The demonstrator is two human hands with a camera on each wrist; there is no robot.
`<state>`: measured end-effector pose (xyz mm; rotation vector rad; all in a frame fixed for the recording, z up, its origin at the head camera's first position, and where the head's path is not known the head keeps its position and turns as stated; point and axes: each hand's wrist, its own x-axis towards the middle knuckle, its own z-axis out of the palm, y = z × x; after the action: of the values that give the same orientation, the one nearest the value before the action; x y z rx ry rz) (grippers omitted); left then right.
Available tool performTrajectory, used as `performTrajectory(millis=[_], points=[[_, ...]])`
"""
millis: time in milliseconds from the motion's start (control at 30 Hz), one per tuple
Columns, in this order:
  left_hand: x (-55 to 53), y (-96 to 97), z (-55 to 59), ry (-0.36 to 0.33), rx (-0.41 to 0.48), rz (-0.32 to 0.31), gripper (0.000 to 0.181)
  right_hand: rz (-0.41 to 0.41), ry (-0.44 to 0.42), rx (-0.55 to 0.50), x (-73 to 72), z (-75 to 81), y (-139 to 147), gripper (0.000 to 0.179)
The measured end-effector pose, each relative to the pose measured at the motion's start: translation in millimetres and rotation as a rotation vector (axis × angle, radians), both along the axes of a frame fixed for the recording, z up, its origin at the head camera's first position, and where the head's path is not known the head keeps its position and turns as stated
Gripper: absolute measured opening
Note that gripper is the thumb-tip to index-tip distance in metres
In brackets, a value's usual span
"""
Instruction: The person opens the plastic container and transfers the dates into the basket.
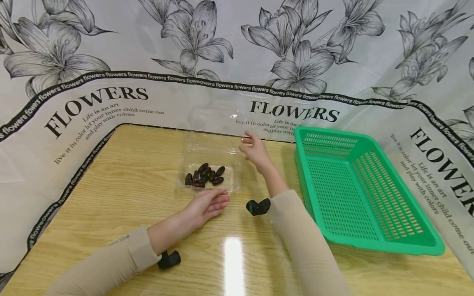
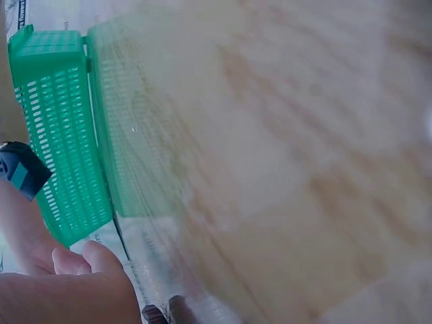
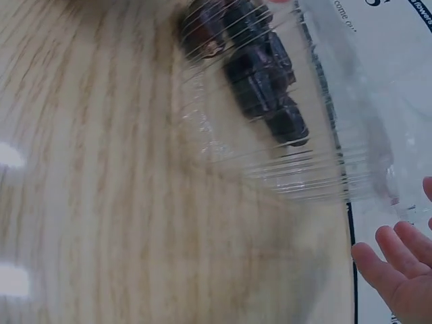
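A clear plastic box (image 1: 234, 174) stands on the table with its transparent lid (image 1: 218, 117) raised at the back. Several dark brown dates (image 1: 204, 176) lie inside, bunched toward its front; the right wrist view shows their glossy skins. My left hand (image 1: 208, 205) is at the box's front edge, its fingers relaxed and pointing right, gripping nothing. Beside the lid's right edge, my right hand (image 1: 256, 153) is raised with its fingers loosely spread. In the right wrist view, those fingers (image 3: 395, 263) appear at the lower right, apart from the dates.
A green plastic basket (image 1: 348, 201) with slotted walls stands right of my right forearm. Behind the table hangs a white cloth (image 1: 207, 94) printed with flowers and lettering. The wooden tabletop (image 1: 140, 172) extends left of the box and in front of it.
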<state>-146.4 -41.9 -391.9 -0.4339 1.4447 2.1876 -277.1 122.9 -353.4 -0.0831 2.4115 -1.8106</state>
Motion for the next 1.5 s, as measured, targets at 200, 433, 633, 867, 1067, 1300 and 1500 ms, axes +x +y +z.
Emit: performTrajectory(millis=[200, 433, 633, 867, 1067, 1300, 1500], points=[[0.7, 1.5, -0.1, 0.006, -0.006, 0.004, 0.033, -0.007, -0.105, 0.017, 3.9, -8.2, 2.8, 0.057], [1.0, 1.1, -0.6, 0.015, -0.017, -0.006, 0.034, -0.017, -0.105, 0.02, 4.4, -9.3, 6.2, 0.056], [0.6, 0.3, -3.1, 0.012, -0.03, -0.029, 0.035, -0.006, -0.099, 0.025, 5.4, -3.6, 9.6, 0.054], [3.2, -7.9, 3.9, 0.002, -0.041, -0.189, 0.035, 0.008, -0.076, -0.021, 2.7, 12.4, 11.7, 0.05], [0.2, -31.7, 35.9, 0.16, -0.072, -0.404, 0.04, 0.031, -0.064, -0.037, 6.4, 42.2, 13.4, 0.045], [-26.4, -81.4, 64.3, 0.33, -0.206, -0.313, 0.043, 0.087, -0.101, 0.003, 14.0, 66.3, 14.2, 0.042], [-44.2, -117.6, 56.6, 0.355, -0.348, -0.187, 0.054, 0.146, -0.167, -0.017, 21.4, 70.0, 11.9, 0.042]])
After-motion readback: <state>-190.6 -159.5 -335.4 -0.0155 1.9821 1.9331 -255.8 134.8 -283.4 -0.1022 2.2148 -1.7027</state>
